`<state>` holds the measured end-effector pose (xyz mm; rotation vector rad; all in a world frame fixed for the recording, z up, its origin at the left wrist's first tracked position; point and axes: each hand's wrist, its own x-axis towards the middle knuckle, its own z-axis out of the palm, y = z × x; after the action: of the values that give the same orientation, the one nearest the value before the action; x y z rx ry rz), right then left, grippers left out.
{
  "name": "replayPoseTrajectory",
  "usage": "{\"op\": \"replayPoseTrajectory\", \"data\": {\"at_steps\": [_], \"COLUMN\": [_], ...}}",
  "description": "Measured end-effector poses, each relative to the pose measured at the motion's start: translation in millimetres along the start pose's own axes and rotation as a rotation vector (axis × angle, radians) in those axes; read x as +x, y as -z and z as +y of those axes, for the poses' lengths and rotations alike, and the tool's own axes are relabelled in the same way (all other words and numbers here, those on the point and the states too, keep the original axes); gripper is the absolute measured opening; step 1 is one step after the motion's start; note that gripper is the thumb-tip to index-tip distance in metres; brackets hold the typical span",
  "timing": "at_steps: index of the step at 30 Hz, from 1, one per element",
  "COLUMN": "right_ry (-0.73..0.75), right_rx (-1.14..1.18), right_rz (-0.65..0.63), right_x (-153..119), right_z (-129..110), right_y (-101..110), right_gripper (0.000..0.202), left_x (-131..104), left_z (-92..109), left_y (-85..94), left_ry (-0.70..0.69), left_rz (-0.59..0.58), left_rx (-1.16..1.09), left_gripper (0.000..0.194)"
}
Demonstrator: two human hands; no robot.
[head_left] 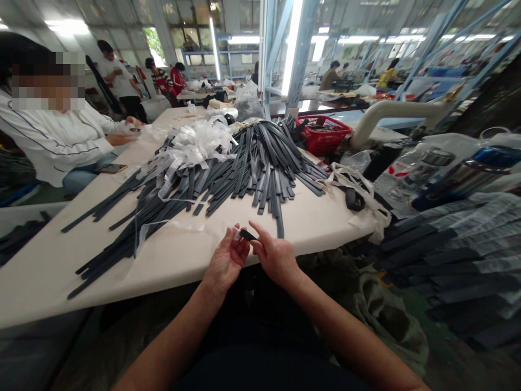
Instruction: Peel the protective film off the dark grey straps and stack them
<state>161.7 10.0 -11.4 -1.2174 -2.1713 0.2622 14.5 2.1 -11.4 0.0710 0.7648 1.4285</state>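
- Two bare hands are working close together at the near edge of a pale table [325, 225], fingertips nearly meeting.
- Left hand [228, 258] is turning its palm partly up, thumb and fingers pinching a small pale film piece [236, 233].
- Right hand [279, 258] is gripping a short visible end of a dark strip [247, 235] between thumb and curled fingers, its forefinger extending over it.
- Dark strip is lying between the two hands, its tip pointing toward the left fingers; the rest is hiding behind the right hand.
- Straight ahead of both hands, a big pile of dark strips [264, 157] is fanning out toward them, one strip reaching almost to the right knuckles.
- Ahead and left of the hands, a tangle of whitish film [203, 141] is resting on the pile; more long strips are spreading left of the left hand.
- Beyond the pile, ahead and right of the hands, a red basket [325, 142] is standing.
- Well right of the right hand, a steel bottle with a blue lid [468, 176] is leaning.
- Far left of the hands, a co-worker in a white jacket [52, 138] is sitting, handling clear material.
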Motion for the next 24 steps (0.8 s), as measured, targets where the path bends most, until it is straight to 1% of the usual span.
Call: {"op": "replayPoseTrajectory", "data": {"at_steps": [5,8,11,13,15,16,17,19,20,21,22,24], "right_ry": [0.013,-0.003,-0.001,0.021,0.019,0.002,-0.025,-0.093,-0.133,-0.181,-0.234,-0.356], "right_rx": [-0.045,-0.034,-0.008,0.013,0.069,0.112,0.159,0.247,0.281,0.314,0.352,0.45], "right_rz": [-0.034,-0.094,-0.14,-0.163,-0.199,-0.219,-0.245,-0.314,-0.361,-0.408,-0.457,-0.531], "right_x": [3,7,11,10,4,-2,-10,-32,-45,-60,-75,-103], "right_z": [-1,-4,-4,0,7,11,14,21,24,27,30,34], "right_y": [-4,-8,-8,0,16,26,38,61,71,80,85,88], "right_gripper": [0.047,0.048,0.052,0.057,0.062,0.061,0.054,0.03,0.022,0.026,0.035,0.048], "left_x": [-1,-2,-3,-3,-3,-4,-4,-4,-5,-5,-6,-10], "left_z": [-3,-11,-19,-17,-10,-5,0,8,10,11,9,1], "left_y": [-1.4,3.3,9.8,12.6,13.8,14.1,14.3,15.3,16.1,17.0,18.1,20.8], "left_ry": [-0.017,-0.036,-0.054,-0.087,-0.139,-0.163,-0.179,-0.199,-0.2,-0.192,-0.18,-0.135], "left_rz": [-0.021,-0.069,-0.125,-0.08,0.012,0.054,0.082,0.106,0.109,0.109,0.107,0.098], "left_rx": [0.003,0.056,0.114,0.099,0.06,0.041,0.028,0.013,0.01,0.012,0.018,0.043], "left_gripper": [0.013,0.008,0.011,0.009,0.004,0.003,0.004,0.006,0.007,0.006,0.006,0.008]}}
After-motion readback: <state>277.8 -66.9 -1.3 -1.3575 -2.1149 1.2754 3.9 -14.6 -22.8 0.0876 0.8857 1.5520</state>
